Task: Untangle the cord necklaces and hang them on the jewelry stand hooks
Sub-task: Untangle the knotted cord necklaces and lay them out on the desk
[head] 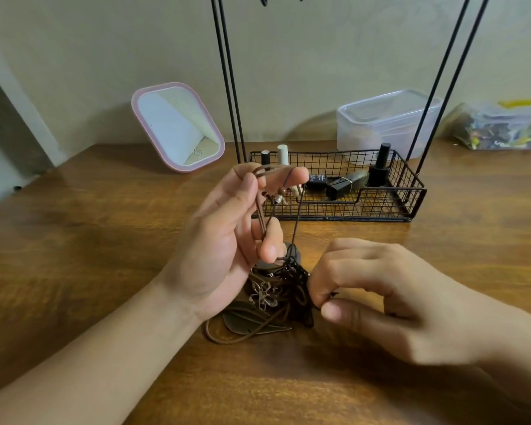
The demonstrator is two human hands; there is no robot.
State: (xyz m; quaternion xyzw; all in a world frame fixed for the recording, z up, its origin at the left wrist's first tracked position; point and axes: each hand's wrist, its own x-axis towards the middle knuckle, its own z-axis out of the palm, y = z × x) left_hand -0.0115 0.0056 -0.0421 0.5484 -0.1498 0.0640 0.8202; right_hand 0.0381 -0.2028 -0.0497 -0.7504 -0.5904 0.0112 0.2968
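Note:
A tangle of brown and black cord necklaces lies on the wooden table in front of me, with a flower pendant and a leaf pendant in it. My left hand is raised above the pile, brown cords looped over its fingers and hanging down to the tangle. Just right of the pile, my right hand pinches a black cord between thumb and finger. Behind them stands the black wire jewelry stand, its hooks barely showing at the top edge.
The stand's wire basket holds nail polish bottles and small tubes. A pink-framed mirror leans on the wall at left. A clear plastic box and a plastic bag sit at the back right.

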